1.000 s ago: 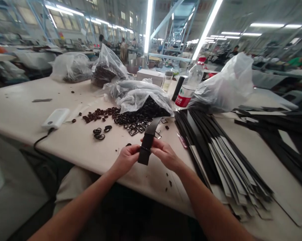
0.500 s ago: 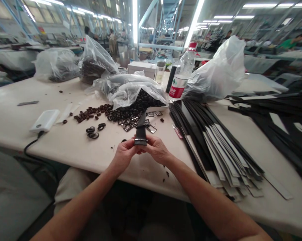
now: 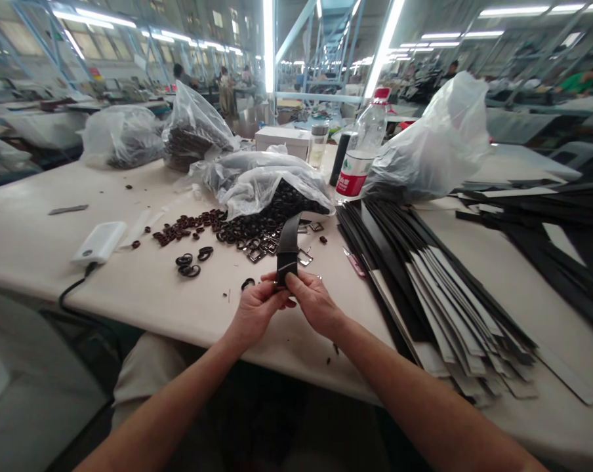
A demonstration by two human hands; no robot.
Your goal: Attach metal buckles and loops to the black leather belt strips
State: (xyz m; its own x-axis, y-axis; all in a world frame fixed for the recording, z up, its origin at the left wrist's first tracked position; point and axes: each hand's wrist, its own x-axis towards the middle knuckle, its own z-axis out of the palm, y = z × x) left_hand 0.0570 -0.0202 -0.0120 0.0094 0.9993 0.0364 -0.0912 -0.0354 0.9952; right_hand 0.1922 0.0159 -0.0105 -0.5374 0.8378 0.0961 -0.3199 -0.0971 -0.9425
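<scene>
A black belt strap (image 3: 288,241) with a loop around it is held up over the table, its near end between my two hands. My left hand (image 3: 255,308) pinches that end from the left side. My right hand (image 3: 317,303) grips it from the right, thumb pressed on the strap's face. A bit of metal shows beside the left fingers; the rest of it is hidden by the strap and fingers. Beyond the hands lie metal buckles (image 3: 261,249), a heap of black loops (image 3: 237,229) and smaller dark-red loops (image 3: 178,229).
A stack of black strips with pale ends (image 3: 444,288) lies to the right, beside small pink-handled snips (image 3: 354,262). Behind stand a plastic bottle (image 3: 353,174) and plastic bags (image 3: 429,144). A white device (image 3: 100,241) with a cable is at left.
The strap's near end has tipped so its flat face shows, and the metal bar across it is now mostly out of sight. My right thumb has moved onto the strap. The view shifted slightly.
</scene>
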